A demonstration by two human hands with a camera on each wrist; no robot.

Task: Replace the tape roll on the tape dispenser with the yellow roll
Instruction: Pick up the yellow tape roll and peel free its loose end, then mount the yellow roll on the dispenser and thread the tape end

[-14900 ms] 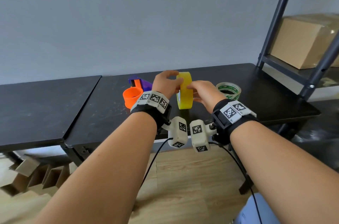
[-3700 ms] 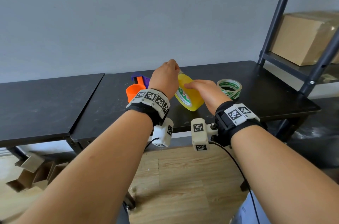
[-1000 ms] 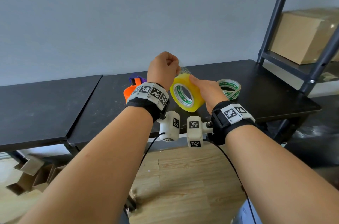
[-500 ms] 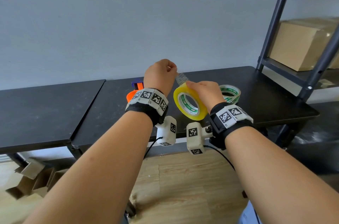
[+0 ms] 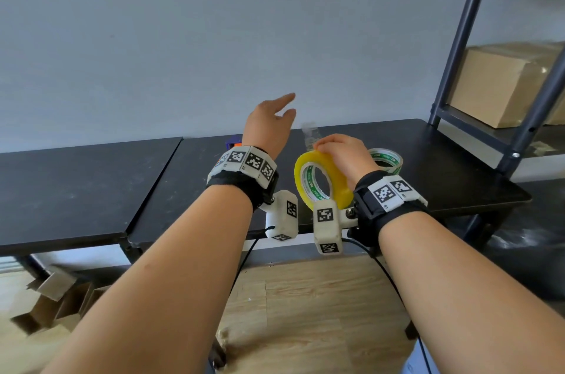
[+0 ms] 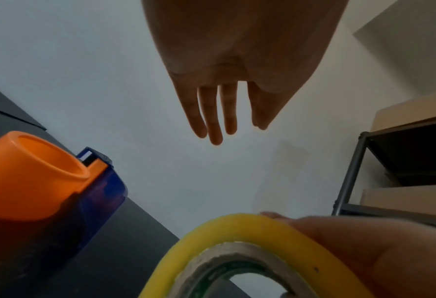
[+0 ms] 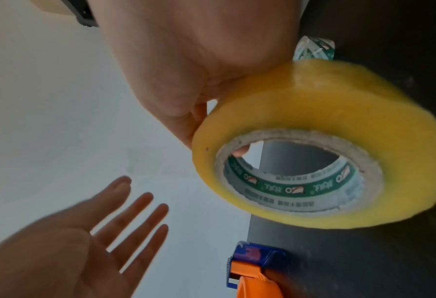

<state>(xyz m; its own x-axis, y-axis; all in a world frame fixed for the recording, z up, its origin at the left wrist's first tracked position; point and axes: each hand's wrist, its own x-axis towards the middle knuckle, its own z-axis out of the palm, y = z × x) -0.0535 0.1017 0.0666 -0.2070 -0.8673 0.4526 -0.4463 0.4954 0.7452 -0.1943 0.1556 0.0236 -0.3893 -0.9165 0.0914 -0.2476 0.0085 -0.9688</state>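
Note:
My right hand grips the yellow tape roll by its rim, holding it on edge above the black table. A short clear strip of tape stands up from the roll's top. In the right wrist view the yellow tape roll shows its green-printed core, with one fingertip inside. My left hand is raised beside it, fingers straight and spread, holding nothing. The orange and blue tape dispenser lies on the table to the left, its orange spool bare; the head view shows only a sliver of it.
A clear tape roll with green print lies flat on the table behind my right wrist. A dark metal shelf frame with a cardboard box stands at the right. Folded cardboard lies on the wooden floor.
My left hand has let go of the tape's loose end and opened, lifting away to the upper left. The right hand keeps the yellow roll, now slightly lower.

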